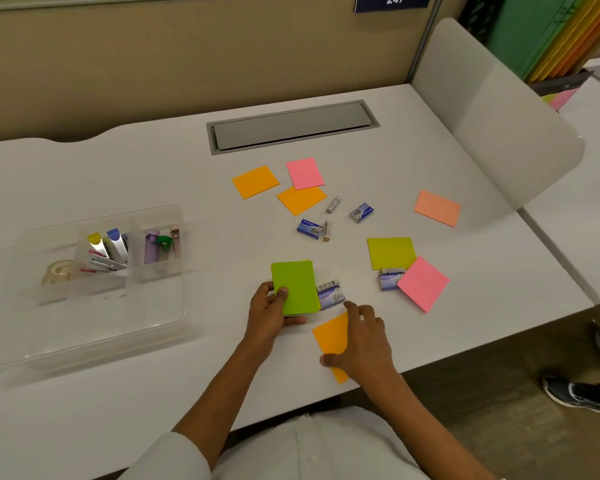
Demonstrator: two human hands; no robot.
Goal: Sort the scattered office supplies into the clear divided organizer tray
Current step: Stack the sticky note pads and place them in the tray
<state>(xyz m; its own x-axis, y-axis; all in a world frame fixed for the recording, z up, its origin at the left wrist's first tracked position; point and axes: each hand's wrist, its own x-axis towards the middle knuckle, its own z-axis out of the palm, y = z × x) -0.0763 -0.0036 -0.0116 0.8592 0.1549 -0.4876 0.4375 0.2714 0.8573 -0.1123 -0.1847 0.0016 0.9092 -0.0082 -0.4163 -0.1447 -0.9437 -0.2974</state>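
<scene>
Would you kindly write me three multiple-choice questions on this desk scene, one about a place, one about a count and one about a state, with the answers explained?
1. Where does the clear organizer tray sit on the desk?
A. on the person's left side
B. on the person's right side
C. beyond the grey cable hatch

2. How many pink notes lie on the desk?
A. one
B. two
C. four

3. What is the left hand doing?
A. resting flat on the desk
B. holding a stack of green notes
C. reaching into the tray

Answers:
1. A, since the tray lies at the left, away from the scattered notes.
2. B, one pink note lies near the hatch and the other pink note lies at the right.
3. B, its thumb lies across the green notes, while the right hand rests on an orange note.
</scene>
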